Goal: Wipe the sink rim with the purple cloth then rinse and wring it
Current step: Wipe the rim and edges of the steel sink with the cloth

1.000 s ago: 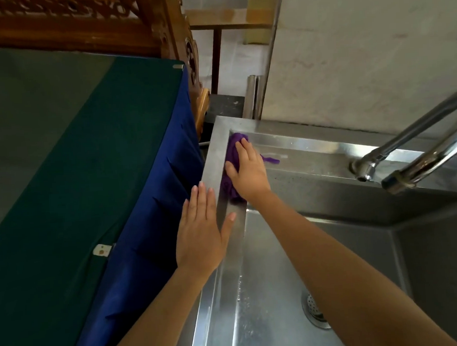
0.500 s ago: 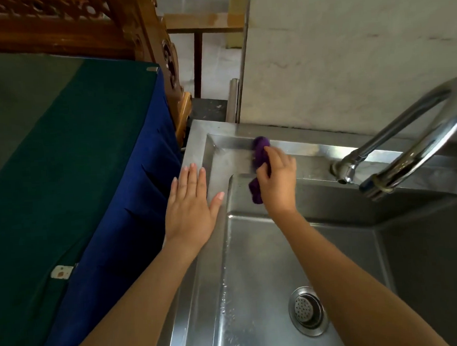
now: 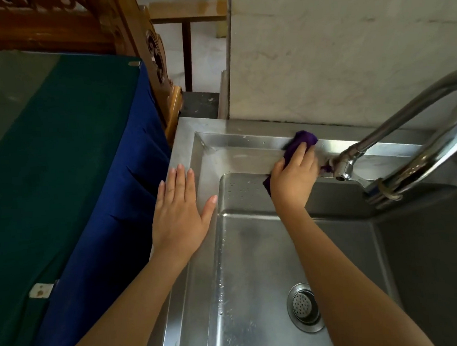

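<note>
The steel sink's rim (image 3: pixel 237 156) runs along the back wall and down the left side. My right hand (image 3: pixel 294 178) presses the bunched purple cloth (image 3: pixel 301 141) flat on the back rim, just left of the tap spouts. Part of the cloth hangs over the basin's inner edge under my palm. My left hand (image 3: pixel 180 213) lies flat, fingers spread, on the left rim near the back corner and holds nothing.
Two curved metal taps (image 3: pixel 396 135) reach over the basin from the right, close to my right hand. A drain strainer (image 3: pixel 305 308) sits in the wet basin floor. A table draped in green and blue cloth (image 3: pixel 69 169) abuts the sink's left side, with carved wooden furniture (image 3: pixel 144 44) behind.
My right hand has slid the purple cloth rightward along the back rim, from the left corner to beside the taps. My left hand has stayed flat on the left rim.
</note>
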The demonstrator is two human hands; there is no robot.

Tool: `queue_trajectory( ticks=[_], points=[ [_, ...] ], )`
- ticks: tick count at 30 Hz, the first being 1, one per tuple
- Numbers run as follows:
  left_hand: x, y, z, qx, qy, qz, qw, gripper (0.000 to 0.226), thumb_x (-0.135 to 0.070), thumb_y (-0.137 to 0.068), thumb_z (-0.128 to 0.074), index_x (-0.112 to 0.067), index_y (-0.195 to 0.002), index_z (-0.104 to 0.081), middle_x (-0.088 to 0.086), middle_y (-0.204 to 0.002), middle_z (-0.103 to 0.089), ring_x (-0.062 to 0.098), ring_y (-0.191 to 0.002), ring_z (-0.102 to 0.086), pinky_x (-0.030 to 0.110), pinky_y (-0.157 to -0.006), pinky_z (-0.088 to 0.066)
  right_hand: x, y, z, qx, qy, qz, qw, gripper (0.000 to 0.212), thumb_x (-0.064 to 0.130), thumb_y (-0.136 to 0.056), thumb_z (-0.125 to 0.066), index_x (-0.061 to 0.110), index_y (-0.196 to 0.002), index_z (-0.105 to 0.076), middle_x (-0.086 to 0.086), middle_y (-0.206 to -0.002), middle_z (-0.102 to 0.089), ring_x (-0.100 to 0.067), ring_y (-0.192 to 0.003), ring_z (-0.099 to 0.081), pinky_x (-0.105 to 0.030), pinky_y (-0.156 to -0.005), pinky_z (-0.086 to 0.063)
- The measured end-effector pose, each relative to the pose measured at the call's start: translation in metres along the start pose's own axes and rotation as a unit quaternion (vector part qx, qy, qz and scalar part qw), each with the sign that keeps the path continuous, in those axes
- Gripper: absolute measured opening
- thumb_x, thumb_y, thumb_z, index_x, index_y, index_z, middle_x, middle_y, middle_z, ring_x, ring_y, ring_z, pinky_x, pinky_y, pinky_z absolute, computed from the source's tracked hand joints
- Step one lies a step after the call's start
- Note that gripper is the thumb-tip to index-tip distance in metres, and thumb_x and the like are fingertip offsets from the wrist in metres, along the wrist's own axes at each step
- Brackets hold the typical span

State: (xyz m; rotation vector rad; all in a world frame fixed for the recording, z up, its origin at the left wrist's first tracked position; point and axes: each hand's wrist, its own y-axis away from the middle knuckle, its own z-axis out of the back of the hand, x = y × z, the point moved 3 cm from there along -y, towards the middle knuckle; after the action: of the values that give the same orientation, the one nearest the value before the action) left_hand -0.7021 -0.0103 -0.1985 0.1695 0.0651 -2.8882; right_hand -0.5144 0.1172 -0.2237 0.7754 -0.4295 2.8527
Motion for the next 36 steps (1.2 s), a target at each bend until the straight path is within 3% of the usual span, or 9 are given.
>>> queue_trajectory(
  ticks=[7,10,13,15,19,23,29,36],
  points=[
    [0.0,0.0,0.0,0.005,0.002,0.007,1.0,0.077,-0.064,-0.088,-0.001,-0.014,-0.146,0.008,0.007,-0.158,0.005,0.016,-0.145,0.01,0.037,-0.12,0.001,0.053,0.028,-0.02,0.053,-0.022,0.107,0.993,0.048,0.012,-0.092,-0.047,-0.004,-0.137,-0.038,-0.03,-0.144,-0.036,-0.043,-0.134,-0.034,-0.051,-0.114,-0.026],
    [-0.001,-0.001,0.0,0.002,0.004,0.008,1.0,0.077,-0.064,-0.088,-0.001,-0.014,-0.146,0.007,0.007,-0.158,0.004,0.016,-0.145,0.01,0.036,-0.119,0.002,0.058,0.027,-0.023,0.112,-0.005,0.135,0.984,0.048,0.008,-0.092,-0.047,-0.001,-0.138,-0.037,-0.027,-0.147,-0.033,-0.041,-0.136,-0.031,-0.049,-0.115,-0.024],
    [-0.001,-0.001,0.001,0.001,0.005,0.007,1.0,0.077,-0.064,-0.087,-0.001,-0.015,-0.146,0.006,0.007,-0.158,0.003,0.016,-0.145,0.01,0.036,-0.119,0.003,0.06,0.024,-0.016,0.098,0.002,0.213,0.972,0.046,-0.004,-0.076,-0.063,-0.003,-0.121,-0.055,-0.03,-0.128,-0.053,-0.045,-0.108,-0.056,-0.053,-0.093,-0.048],
    [-0.001,0.0,0.002,0.003,0.004,0.004,1.0,0.076,-0.064,-0.087,0.0,-0.015,-0.145,0.008,0.006,-0.158,0.005,0.015,-0.145,0.01,0.035,-0.119,0.004,0.053,0.016,-0.007,0.064,0.002,0.231,0.971,0.046,-0.008,-0.069,-0.067,-0.004,-0.115,-0.059,-0.03,-0.12,-0.059,-0.045,-0.096,-0.06,-0.052,-0.085,-0.052],
    [-0.001,0.0,0.002,0.009,0.01,0.003,1.0,0.077,-0.064,-0.087,0.0,-0.014,-0.146,0.007,0.006,-0.158,0.005,0.016,-0.145,0.011,0.036,-0.12,0.003,0.018,-0.014,0.02,-0.028,0.017,0.085,0.996,0.049,-0.011,-0.073,-0.055,-0.009,-0.122,-0.053,-0.034,-0.129,-0.05,-0.05,-0.105,-0.055,-0.054,-0.092,-0.045],
    [0.0,0.0,0.003,0.01,0.013,0.005,1.0,0.08,-0.065,-0.087,0.001,-0.013,-0.148,0.004,0.006,-0.158,0.005,0.016,-0.145,0.011,0.036,-0.12,0.002,-0.002,-0.021,0.023,0.029,0.074,-0.062,0.995,0.058,0.0,-0.089,-0.042,-0.006,-0.143,-0.02,-0.026,-0.151,-0.018,-0.042,-0.135,-0.025,-0.05,-0.106,-0.033],
    [0.0,0.0,0.002,0.003,0.012,0.003,1.0,0.08,-0.066,-0.089,-0.006,-0.013,-0.148,0.003,0.007,-0.158,0.003,0.016,-0.145,0.009,0.036,-0.119,0.002,0.008,-0.02,0.013,0.042,0.042,-0.139,0.988,0.06,0.004,-0.09,-0.037,-0.007,-0.143,-0.013,-0.026,-0.151,-0.019,-0.039,-0.135,-0.024,-0.048,-0.113,-0.021],
    [-0.001,-0.001,0.002,0.004,0.024,0.006,1.0,0.079,-0.067,-0.086,-0.003,-0.016,-0.145,0.01,0.005,-0.158,0.007,0.014,-0.145,0.012,0.035,-0.119,0.004,0.011,-0.012,0.005,0.039,0.015,-0.09,0.995,0.052,0.005,-0.095,-0.031,-0.005,-0.144,-0.017,-0.023,-0.152,-0.02,-0.036,-0.136,-0.025,-0.042,-0.115,-0.017]
  ],
)
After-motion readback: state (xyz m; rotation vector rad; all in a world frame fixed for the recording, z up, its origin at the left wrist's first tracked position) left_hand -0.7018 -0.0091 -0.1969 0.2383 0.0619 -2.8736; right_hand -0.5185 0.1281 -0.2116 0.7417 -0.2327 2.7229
